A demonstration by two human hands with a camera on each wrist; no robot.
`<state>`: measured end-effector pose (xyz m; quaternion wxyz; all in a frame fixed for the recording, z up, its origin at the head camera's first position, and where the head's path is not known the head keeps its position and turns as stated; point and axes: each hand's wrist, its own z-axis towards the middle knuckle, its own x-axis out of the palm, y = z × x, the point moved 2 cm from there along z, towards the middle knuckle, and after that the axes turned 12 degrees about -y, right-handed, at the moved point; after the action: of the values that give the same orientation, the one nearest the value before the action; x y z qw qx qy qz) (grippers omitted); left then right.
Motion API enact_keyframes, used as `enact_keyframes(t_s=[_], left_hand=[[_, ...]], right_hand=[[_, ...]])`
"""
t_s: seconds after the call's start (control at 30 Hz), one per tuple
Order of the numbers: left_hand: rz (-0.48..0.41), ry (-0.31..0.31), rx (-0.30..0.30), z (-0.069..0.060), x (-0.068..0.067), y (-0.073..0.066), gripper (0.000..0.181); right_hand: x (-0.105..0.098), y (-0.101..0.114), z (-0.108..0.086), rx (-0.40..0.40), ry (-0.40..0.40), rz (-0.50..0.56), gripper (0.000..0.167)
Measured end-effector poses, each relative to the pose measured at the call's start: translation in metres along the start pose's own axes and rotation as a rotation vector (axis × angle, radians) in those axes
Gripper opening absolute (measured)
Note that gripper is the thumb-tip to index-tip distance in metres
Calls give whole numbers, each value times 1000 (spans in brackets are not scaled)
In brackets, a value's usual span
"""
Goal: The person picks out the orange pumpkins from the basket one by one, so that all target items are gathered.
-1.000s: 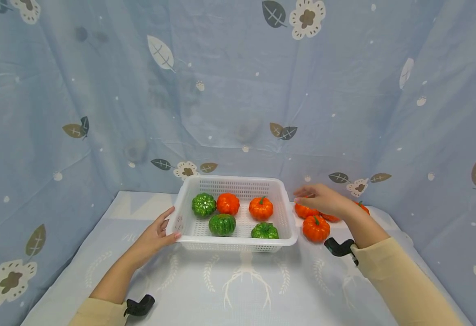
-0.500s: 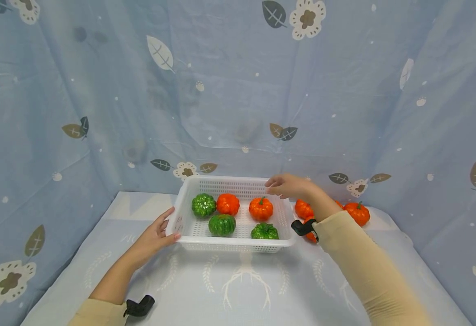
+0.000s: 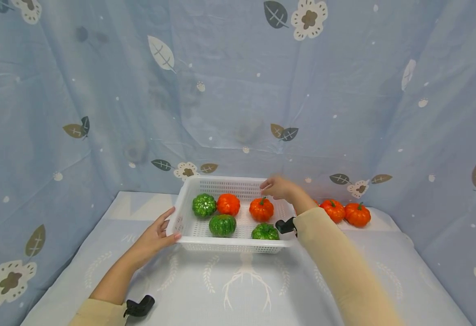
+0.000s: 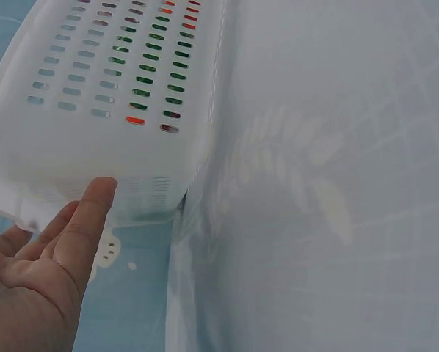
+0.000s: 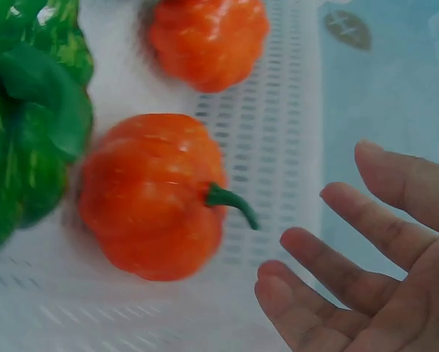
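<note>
A white perforated plastic basket (image 3: pixel 234 242) holds small orange and green pumpkins. My left hand (image 3: pixel 155 234) rests against the basket's left end, fingers at the side and thumb at the near corner; in the left wrist view its fingers look nearly straight. My right hand (image 3: pixel 280 188) hovers over the back right part of the basket, fingers spread and holding nothing. Just below it sits an orange pumpkin (image 5: pixel 153 194) with a green stem, apart from the fingers. A green pumpkin (image 3: pixel 265 231) lies in front of that one. Farther left are another orange pumpkin (image 3: pixel 228 204) and two green pumpkins (image 3: pixel 222 225).
Right of the basket, orange pumpkins (image 3: pixel 358 214) stand on the cloth-covered table (image 3: pixel 238 290), some hidden behind the right forearm. A patterned blue curtain (image 3: pixel 230 99) rises close behind the basket and along both sides.
My right hand has moved left from above the orange pumpkins outside to over the basket's right part. My left hand and the basket have stayed in place.
</note>
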<state>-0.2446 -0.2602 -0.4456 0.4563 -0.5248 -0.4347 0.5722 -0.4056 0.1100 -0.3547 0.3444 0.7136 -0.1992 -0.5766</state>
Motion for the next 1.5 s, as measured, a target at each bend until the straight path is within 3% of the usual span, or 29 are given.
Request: enact_keyframes(t_s=[0.43, 0.63, 0.93, 1.2, 1.5], left_hand=[[-47, 29, -1, -2, -1, 0, 95], [-41, 28, 7, -1, -1, -2, 96], [-60, 34, 8, -2, 0, -1, 94], [-48, 23, 4, -3, 0, -3, 95], [-40, 18, 4, -3, 0, -3, 94]], right_hand=[[33, -13, 14, 23, -27, -110, 38], [39, -17, 19, 7, -43, -145, 35], [45, -20, 18, 19, 3, -151, 34], [48, -22, 11, 195, 67, -5, 40], [50, -23, 11, 243, 93, 112, 42]])
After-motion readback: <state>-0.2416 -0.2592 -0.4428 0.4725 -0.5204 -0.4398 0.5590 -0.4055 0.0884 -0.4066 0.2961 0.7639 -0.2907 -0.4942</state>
